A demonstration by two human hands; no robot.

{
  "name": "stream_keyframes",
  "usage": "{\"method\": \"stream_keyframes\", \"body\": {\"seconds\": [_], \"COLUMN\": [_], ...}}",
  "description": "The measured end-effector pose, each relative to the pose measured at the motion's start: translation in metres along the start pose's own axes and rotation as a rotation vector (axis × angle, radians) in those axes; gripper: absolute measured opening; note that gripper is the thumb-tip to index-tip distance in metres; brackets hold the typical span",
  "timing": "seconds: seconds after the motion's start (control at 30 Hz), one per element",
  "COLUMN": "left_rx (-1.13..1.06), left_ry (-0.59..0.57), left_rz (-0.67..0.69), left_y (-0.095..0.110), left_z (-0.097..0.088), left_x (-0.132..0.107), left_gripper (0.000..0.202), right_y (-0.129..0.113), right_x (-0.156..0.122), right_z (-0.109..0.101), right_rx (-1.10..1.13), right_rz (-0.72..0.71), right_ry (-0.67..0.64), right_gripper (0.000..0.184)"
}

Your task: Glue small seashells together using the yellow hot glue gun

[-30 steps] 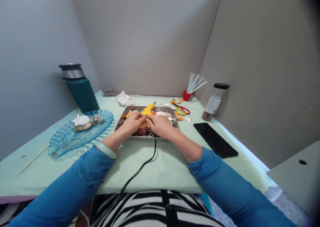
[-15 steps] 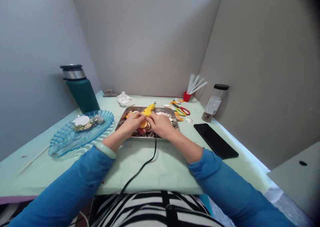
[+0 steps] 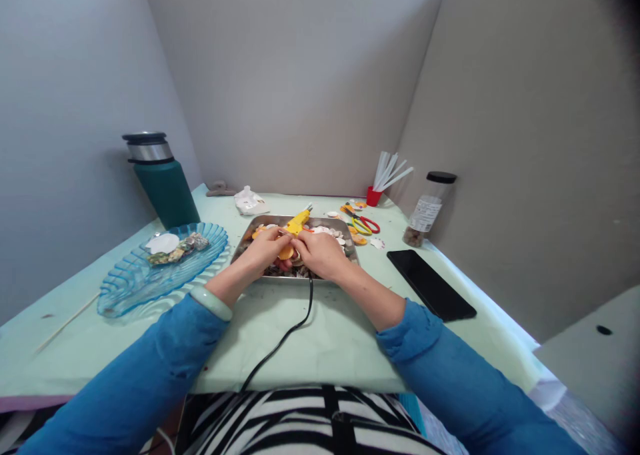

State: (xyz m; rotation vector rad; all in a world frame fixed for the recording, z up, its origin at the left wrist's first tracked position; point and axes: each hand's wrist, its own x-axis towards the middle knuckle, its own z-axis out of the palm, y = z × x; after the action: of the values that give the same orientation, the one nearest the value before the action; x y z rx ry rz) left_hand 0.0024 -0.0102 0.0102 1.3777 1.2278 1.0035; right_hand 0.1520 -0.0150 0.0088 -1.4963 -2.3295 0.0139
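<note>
My left hand (image 3: 266,249) and my right hand (image 3: 321,253) meet over a metal tray (image 3: 245,251), fingers closed and thumbs nearly touching. An orange shell (image 3: 287,252) shows below the fingers of my left hand, which grips it. The fingertips of my right hand are pinched near the same spot; what they hold is hidden. Just beyond the hands is a yellow glue gun (image 3: 299,222), nozzle pointing away, its rear part covered by the hands. A black cord (image 3: 285,338) runs from under my right hand toward the table's front edge. Shells (image 3: 327,231) and small dark pieces fill the tray.
Left: blue glass dish (image 3: 130,285) with a white disc and shell pieces, green bottle (image 3: 167,191), thin stick (image 3: 67,323). Back: crumpled white bag (image 3: 249,201). Right: scissors (image 3: 367,224), red cup (image 3: 373,196) of glue sticks, clear jar (image 3: 425,211), black phone (image 3: 430,285).
The view has tilted up slightly, so everything sits a little lower. Both hands keep nearly the same place and grip over the tray.
</note>
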Motion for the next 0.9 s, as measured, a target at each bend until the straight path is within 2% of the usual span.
{"method": "stream_keyframes", "body": {"seconds": [0.27,0.53,0.9], "left_rx": [0.009,0.011,0.014], "left_ry": [0.024,0.000,0.012], "left_rz": [0.004,0.001,0.002], "left_y": [0.0022,0.0002,0.0019], "left_z": [0.0011,-0.0004,0.0003], "left_x": [-0.0003,0.0007,0.0001], "left_gripper": [0.014,0.014,0.010], "right_y": [-0.0004,0.0006,-0.0002], "right_x": [0.0000,0.0005,-0.0004], "right_z": [0.0014,0.0019,0.0020], "right_rx": [-0.002,0.001,0.006], "right_rz": [0.008,0.007,0.000], "right_ry": [0.016,0.003,0.054], "right_gripper": [0.041,0.040,0.038]}}
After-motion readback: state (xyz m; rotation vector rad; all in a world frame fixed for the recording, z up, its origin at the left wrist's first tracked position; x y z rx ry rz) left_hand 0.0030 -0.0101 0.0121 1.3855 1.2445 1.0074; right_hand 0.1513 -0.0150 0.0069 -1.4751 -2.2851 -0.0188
